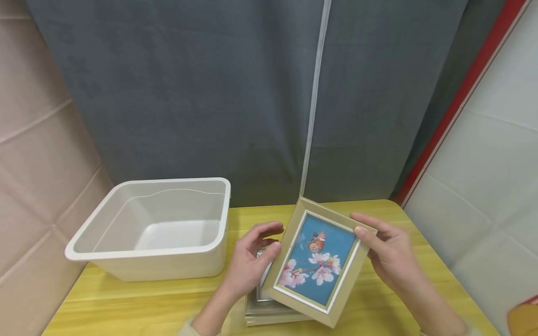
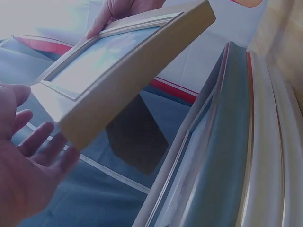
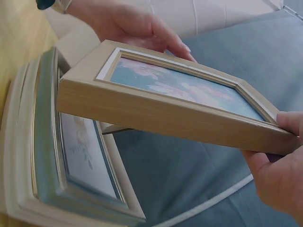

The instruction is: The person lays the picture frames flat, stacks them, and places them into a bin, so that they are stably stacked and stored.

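A tan picture frame point(image 1: 317, 259) with a butterfly and pink blossoms on blue is held up, tilted, above a stack of picture frames point(image 1: 275, 311). My right hand point(image 1: 392, 254) pinches its upper right corner, thumb on the front and fingers behind. At the frame's left edge, my left hand point(image 1: 254, 259) is spread with bent, relaxed fingers. In the left wrist view the left fingertips point(image 2: 68, 153) lie close to the frame's corner; whether they touch it I cannot tell. A dark support leg point(image 2: 137, 137) sticks out from the frame's back. A floral picture point(image 3: 80, 153) tops the stack.
To the left on the yellow wood-grain table point(image 1: 147, 310) stands a white plastic tub point(image 1: 168, 266), with nothing seen inside. A grey curtain point(image 1: 189, 93) hangs behind the table. Pale wall panels point(image 1: 491, 163) edge the right side, and an orange-yellow object point(image 1: 523, 319) shows at lower right.
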Demonstrator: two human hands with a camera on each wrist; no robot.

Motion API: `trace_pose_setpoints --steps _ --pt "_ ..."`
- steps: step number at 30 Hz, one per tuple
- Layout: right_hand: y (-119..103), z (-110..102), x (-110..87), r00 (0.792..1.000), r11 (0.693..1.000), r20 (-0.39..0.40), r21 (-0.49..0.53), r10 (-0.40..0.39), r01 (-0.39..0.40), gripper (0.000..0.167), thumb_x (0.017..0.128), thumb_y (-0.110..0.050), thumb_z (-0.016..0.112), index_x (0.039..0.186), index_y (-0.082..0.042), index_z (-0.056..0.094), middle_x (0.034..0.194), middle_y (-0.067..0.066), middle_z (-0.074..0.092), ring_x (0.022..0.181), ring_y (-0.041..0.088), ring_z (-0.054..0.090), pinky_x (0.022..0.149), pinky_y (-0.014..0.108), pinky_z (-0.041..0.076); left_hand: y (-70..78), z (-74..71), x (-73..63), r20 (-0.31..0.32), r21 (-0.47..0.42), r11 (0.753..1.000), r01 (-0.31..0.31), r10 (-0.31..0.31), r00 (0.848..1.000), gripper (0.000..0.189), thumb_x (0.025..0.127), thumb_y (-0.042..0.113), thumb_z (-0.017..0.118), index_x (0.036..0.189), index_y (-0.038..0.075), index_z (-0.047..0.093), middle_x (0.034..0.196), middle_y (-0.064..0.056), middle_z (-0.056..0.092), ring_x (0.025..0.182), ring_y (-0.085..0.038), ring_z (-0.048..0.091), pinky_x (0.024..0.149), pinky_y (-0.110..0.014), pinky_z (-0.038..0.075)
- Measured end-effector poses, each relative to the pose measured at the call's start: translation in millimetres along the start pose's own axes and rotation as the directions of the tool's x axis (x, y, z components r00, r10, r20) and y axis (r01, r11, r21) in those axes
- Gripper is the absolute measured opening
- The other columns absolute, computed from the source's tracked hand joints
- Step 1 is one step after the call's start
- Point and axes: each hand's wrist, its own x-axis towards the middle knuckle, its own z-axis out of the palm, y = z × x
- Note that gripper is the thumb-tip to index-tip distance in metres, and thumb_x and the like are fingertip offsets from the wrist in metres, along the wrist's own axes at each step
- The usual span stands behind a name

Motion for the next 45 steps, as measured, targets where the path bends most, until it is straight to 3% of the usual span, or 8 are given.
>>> trace_pose_setpoints --steps 6,14,20,24,28,32,38,45 --pt "7.0 11.5 -5.6 0.995 0.998 0.097 0.059 0.009 -0.015 0.044 0.102 0.012 0.047 0.123 -0.014 0.075 0.102 0.011 0.077 0.086 0.022 0.076 0.069 0.038 0.061 5.8 1.6 -2.0 0.025 -0.031 0.996 -0.086 0.087 0.996 0.044 0.095 -0.011 0.062 0.138 -0.004 0.056 0.133 -0.022 0.061 0.122 -0.027 0.061 0.101 -0.04 0.053" --pt "13.6 19.8 -10.4 0.987 0.993 0.16 0.111 0.019 -0.037 0.045 0.103 0.012 0.045 0.124 -0.014 0.075 0.106 0.011 0.076 0.089 0.022 0.075 0.072 0.037 0.061 9.1 -0.2 -4.5 0.113 -0.083 0.993 -0.086 0.095 0.989 0.063 0.093 -0.01 0.061 0.152 0.002 0.043 0.139 -0.023 0.058 0.123 -0.026 0.06 0.104 -0.036 0.05" --pt "15.4 19.2 -10.5 0.991 0.993 0.131 0.104 0.034 -0.048 0.044 0.104 0.01 0.045 0.124 -0.015 0.075 0.109 0.011 0.076 0.091 0.023 0.075 0.073 0.039 0.06 5.6 -1.3 -5.3 0.186 -0.117 0.989 -0.09 0.111 0.976 0.067 0.096 -0.008 0.057 0.158 0.004 0.034 0.127 -0.028 0.06 0.11 -0.023 0.065 0.086 -0.04 0.059" --pt "18.8 16.4 -10.4 0.987 0.991 0.162 0.128 0.009 -0.03 0.045 0.105 0.011 0.042 0.126 -0.013 0.074 0.11 0.012 0.075 0.092 0.024 0.075 0.074 0.039 0.06 5.2 -2.6 -6.4 0.214 -0.127 0.991 -0.039 0.066 0.975 0.069 0.097 -0.006 0.056 0.16 0.008 0.033 0.117 -0.029 0.062 0.1 -0.021 0.067 0.072 -0.044 0.062" --pt "21.5 13.5 -10.6 0.984 0.989 0.18 0.15 -0.019 -0.008 0.046 0.104 0.012 0.041 0.128 -0.011 0.072 0.11 0.014 0.075 0.093 0.025 0.075 0.074 0.039 0.06 4.1 -3.3 -7.0 0.238 -0.139 0.99 0.006 0.027 0.971 0.072 0.097 -0.004 0.056 0.162 0.011 0.03 0.115 -0.03 0.063 0.097 -0.02 0.069 0.066 -0.046 0.062" --pt "22.3 12.6 -11.0 0.987 0.99 0.163 0.142 -0.01 -0.013 0.046 0.104 0.012 0.041 0.127 -0.012 0.073 0.111 0.014 0.075 0.093 0.025 0.075 0.074 0.04 0.059 2.0 -3.5 -8.6 0.264 -0.142 0.99 0.017 0.022 0.964 0.075 0.097 -0.006 0.055 0.163 0.01 0.025 0.118 -0.033 0.064 0.096 -0.023 0.07 0.064 -0.046 0.062" --pt "21.1 12.5 -12.6 0.992 0.993 0.129 0.112 0.015 -0.029 0.045 0.105 0.01 0.043 0.126 -0.014 0.074 0.11 0.012 0.075 0.092 0.025 0.075 0.073 0.041 0.059 2.2 -4.1 -11.3 0.28 -0.11 0.991 0.072 -0.038 0.959 0.078 0.097 -0.004 0.056 0.164 0.015 0.024 0.124 -0.03 0.065 0.095 -0.022 0.072 0.064 -0.046 0.062" --pt "19.5 10.7 -15.9 0.999 0.995 0.034 0.097 0.02 -0.023 0.043 0.104 0.011 0.045 0.123 -0.013 0.075 0.108 0.011 0.076 0.089 0.024 0.076 0.072 0.04 0.06 -0.2 -4.6 -13.7 0.289 -0.09 0.996 0.022 0.005 0.957 0.073 0.095 -0.006 0.056 0.161 0.006 0.028 0.117 -0.03 0.067 0.092 -0.021 0.072 0.065 -0.043 0.062"
